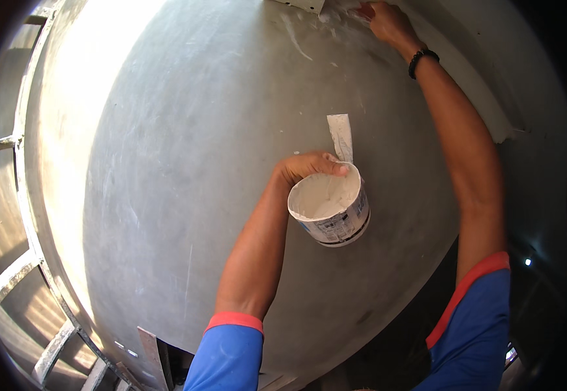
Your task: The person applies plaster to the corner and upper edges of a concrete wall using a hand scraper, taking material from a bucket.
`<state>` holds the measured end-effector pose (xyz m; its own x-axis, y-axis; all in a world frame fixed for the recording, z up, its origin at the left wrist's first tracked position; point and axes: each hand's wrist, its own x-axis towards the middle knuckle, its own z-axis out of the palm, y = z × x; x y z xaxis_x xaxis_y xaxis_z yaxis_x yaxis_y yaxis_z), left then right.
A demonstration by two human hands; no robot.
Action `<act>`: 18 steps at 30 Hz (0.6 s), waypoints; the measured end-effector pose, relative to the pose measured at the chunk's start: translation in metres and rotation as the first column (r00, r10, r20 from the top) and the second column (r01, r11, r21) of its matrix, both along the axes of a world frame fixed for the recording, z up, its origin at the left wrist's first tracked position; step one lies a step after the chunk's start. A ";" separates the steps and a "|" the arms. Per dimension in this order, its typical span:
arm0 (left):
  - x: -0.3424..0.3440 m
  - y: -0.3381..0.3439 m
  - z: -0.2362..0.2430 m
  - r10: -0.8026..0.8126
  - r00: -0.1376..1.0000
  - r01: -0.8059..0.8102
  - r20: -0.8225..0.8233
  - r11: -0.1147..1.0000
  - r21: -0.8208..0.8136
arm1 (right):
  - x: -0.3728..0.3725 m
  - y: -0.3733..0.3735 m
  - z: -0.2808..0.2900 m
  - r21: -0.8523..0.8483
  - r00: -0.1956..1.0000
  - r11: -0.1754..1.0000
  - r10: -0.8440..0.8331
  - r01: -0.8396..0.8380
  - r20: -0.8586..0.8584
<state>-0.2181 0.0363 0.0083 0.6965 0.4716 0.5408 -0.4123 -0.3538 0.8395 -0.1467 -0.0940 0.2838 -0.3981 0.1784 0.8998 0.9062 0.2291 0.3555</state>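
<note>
My left hand (313, 165) is closed on the rim of a round white tub (335, 225), with the thumb over the edge. The tub is tilted towards me, and pale putty coats its inside. A flat, putty-smeared strip (340, 137), like a blade, stands up behind the rim beside my fingers; its lower end is hidden. Up at the grey wall (218, 163), my right hand (391, 26) is closed on a small red flat tool (364, 11), perhaps a scraper. Whitish smears mark the wall around that tool.
A pale metal piece with holes (300, 4) juts in at the top edge, left of my right hand. Along the left runs a ladder-like metal frame (21, 130). A pale raised band (472, 72) curves down the right. Boards (156, 355) lean at the lower left.
</note>
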 end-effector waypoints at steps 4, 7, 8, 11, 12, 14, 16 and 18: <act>-0.002 -0.001 -0.001 0.008 1.000 -0.007 -0.014 0.999 0.031 | -0.005 -0.004 -0.005 -0.039 0.998 0.997 0.070 -0.069 0.008; 0.000 -0.006 0.000 0.000 1.000 0.000 -0.024 0.999 0.036 | -0.002 0.010 0.002 -0.019 0.994 0.994 0.110 -0.110 0.011; 0.001 -0.007 0.001 0.002 1.000 -0.001 -0.024 0.999 0.033 | 0.000 0.017 0.005 0.008 0.992 0.992 0.128 -0.128 0.013; -0.002 0.000 -0.001 0.000 1.000 0.000 -0.013 0.999 0.042 | -0.011 0.009 -0.003 -0.001 0.985 0.985 0.172 -0.172 -0.003; -0.003 0.000 -0.001 0.012 1.000 -0.011 -0.015 0.999 0.041 | -0.014 0.005 -0.006 -0.017 0.983 0.983 0.182 -0.183 -0.015; -0.001 -0.005 0.001 0.019 0.999 -0.018 -0.032 0.999 0.044 | -0.009 0.009 0.003 -0.013 0.992 0.995 0.102 -0.101 0.072; -0.002 -0.002 0.000 0.002 1.000 -0.001 -0.028 0.999 0.045 | -0.014 0.008 0.000 -0.059 0.990 0.989 0.139 -0.136 0.035; -0.003 -0.001 -0.001 -0.012 1.000 0.013 -0.020 0.999 0.049 | -0.023 -0.006 -0.016 -0.128 0.956 0.953 0.255 -0.274 -0.148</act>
